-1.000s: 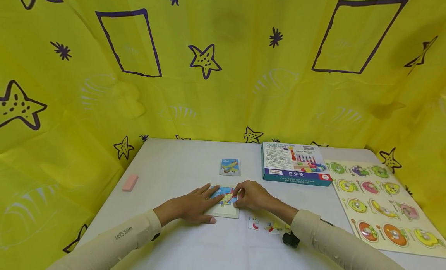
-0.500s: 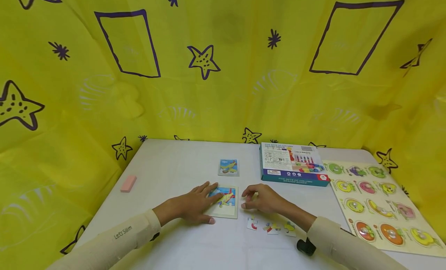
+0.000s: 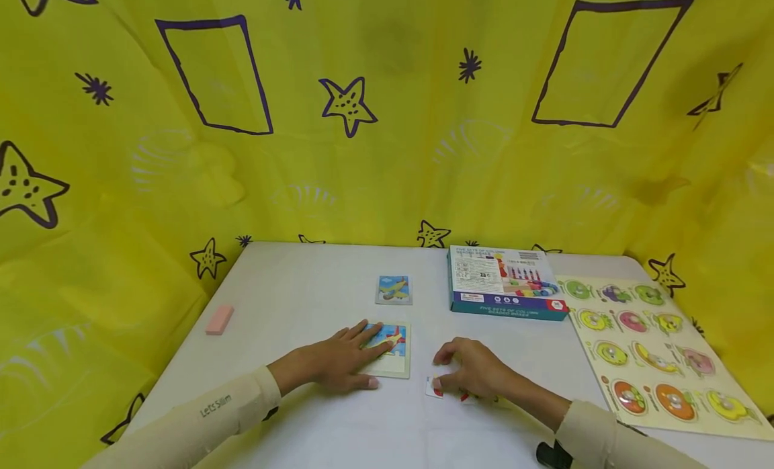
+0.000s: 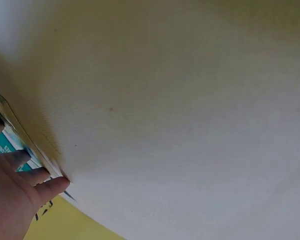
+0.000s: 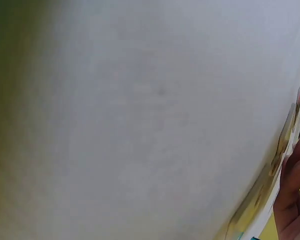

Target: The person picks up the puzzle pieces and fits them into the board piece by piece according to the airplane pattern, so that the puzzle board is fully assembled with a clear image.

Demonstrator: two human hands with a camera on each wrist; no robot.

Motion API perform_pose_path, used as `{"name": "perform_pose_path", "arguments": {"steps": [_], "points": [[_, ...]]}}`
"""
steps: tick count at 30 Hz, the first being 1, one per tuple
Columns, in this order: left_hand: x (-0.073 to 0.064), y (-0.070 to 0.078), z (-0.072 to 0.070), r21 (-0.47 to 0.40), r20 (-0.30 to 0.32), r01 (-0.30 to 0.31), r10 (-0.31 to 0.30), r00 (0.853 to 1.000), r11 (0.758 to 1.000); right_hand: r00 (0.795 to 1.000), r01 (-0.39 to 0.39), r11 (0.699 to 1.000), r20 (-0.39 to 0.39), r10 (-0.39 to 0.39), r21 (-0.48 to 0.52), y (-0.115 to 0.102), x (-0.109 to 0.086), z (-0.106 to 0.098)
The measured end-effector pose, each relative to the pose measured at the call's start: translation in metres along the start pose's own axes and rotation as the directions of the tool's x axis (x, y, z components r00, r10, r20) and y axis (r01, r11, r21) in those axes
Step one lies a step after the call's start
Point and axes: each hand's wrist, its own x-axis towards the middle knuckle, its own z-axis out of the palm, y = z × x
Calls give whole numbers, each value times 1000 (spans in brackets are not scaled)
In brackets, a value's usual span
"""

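My left hand (image 3: 347, 361) lies with fingers spread on a small framed jigsaw puzzle (image 3: 394, 369), pressing its upper left part. The visible picture is a yellow and red airplane on blue, with a pale bare area of the board below it. To the right, my right hand (image 3: 474, 369) hovers low over several loose puzzle pieces, thumb and index finger apart. Its thumb tip overlaps a white and red puzzle piece (image 3: 431, 390); the other pieces are mostly hidden under the palm. The left wrist view shows the left hand (image 4: 15, 192) at the board's edge.
Behind the puzzle lies a small airplane picture card (image 3: 394, 290). A bead set box (image 3: 506, 284) stands at the back right, beside a fruit peg board (image 3: 659, 355). A pink block (image 3: 220, 320) sits at the left; a black cylindrical object (image 3: 553, 455) is by the right sleeve.
My right hand has left the puzzle's right edge and moved right and toward me, over the loose pieces. My left hand stays on the puzzle.
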Motion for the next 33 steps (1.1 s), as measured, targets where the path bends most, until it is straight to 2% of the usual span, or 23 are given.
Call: {"name": "perform_pose_path", "arguments": {"steps": [6, 10, 17, 24, 33], "points": [[1, -1, 0, 3, -1, -6, 6, 1000, 1000, 996, -87, 996, -6, 87, -7, -6, -2, 4], [1, -1, 0, -2, 1, -5, 5, 1000, 1000, 994, -105, 994, -11, 105, 13, -9, -3, 5], [2, -1, 1, 5, -3, -1, 1, 1000, 1000, 994, -111, 993, -18, 110, -34, -12, -3, 5], [1, 0, 0, 16, -6, -5, 5, 1000, 1000, 998, -65, 995, -33, 63, -81, -10, -5, 6], [0, 0, -1, 6, 1, 5, -5, 1000, 1000, 1000, 15, 998, 22, -13, -55, -8, -4, 7]]}}
